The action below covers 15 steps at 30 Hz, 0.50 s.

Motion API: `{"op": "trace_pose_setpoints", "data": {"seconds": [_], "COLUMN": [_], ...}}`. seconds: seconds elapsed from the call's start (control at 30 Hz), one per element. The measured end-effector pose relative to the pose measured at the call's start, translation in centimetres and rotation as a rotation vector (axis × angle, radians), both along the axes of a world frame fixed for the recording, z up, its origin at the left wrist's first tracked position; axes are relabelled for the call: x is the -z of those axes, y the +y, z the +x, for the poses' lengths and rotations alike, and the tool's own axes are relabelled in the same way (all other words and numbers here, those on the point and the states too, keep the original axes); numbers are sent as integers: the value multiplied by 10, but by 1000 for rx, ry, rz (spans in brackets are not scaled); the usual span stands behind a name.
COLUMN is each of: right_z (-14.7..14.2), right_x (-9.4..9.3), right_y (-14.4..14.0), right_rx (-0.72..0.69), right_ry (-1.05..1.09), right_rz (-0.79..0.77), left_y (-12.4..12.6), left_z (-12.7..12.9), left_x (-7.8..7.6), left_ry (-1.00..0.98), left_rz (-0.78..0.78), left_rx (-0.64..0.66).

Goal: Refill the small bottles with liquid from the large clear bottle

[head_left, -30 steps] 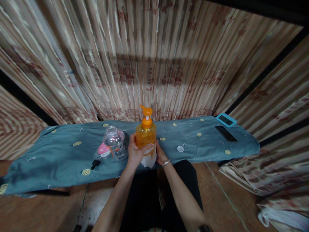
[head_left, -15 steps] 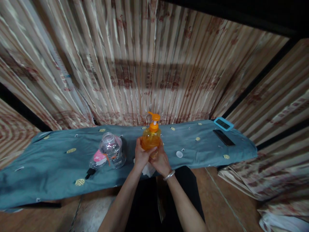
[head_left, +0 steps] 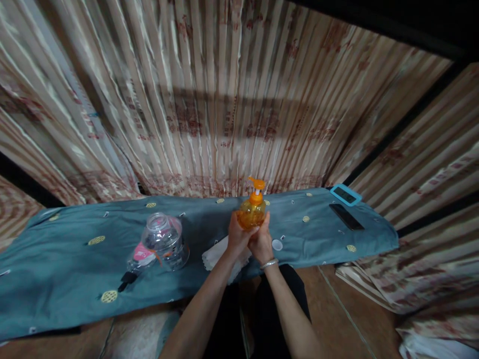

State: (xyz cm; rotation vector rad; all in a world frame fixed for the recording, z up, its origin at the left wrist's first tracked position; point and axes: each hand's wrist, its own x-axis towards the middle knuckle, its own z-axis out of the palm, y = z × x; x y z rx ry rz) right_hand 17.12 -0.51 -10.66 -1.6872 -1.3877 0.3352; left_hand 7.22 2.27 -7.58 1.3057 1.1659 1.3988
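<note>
Both hands hold an orange pump bottle (head_left: 252,212) upright above a table covered in a blue-grey cloth (head_left: 67,259). My left hand (head_left: 236,238) wraps its left side and my right hand (head_left: 262,242) grips its lower right side; a bracelet sits on the right wrist. A white tissue (head_left: 217,255) lies on the cloth just left of and below the hands. A small white cap (head_left: 277,245) lies on the cloth right of my right hand.
A clear plastic jar (head_left: 162,239) with a pink label lies tilted at the left, a small black piece (head_left: 125,280) by it. A teal-framed device (head_left: 346,194) and a black phone (head_left: 346,216) sit at the far right. Striped curtains hang behind.
The orange bottle has been lifted off the white tissue and carried to the right, away from the clear jar. The tissue now lies uncovered on the cloth.
</note>
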Motion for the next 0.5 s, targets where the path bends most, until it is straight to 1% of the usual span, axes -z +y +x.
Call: {"op": "trace_pose_setpoints", "data": {"seconds": [0.13,0.2,0.27,0.37,0.5], "right_z": [19,30,41,58,76], "right_x": [3,3,4,4,0], "right_y": [13,22,31,43,57], "right_rx": [74,107,132,157,186], "right_ry": [3,7,18,37,42], "right_rz": [2,-8,-31,-65,-82], "left_y": [16,23,26,21,-1], "left_z": [21,28,30,21,-4], "left_x": [6,11,21,41,64], "left_ry": [76,100,119,165,243], "left_rz": [33,73,108,107,86], "left_rx": [26,106,156,147,156]}}
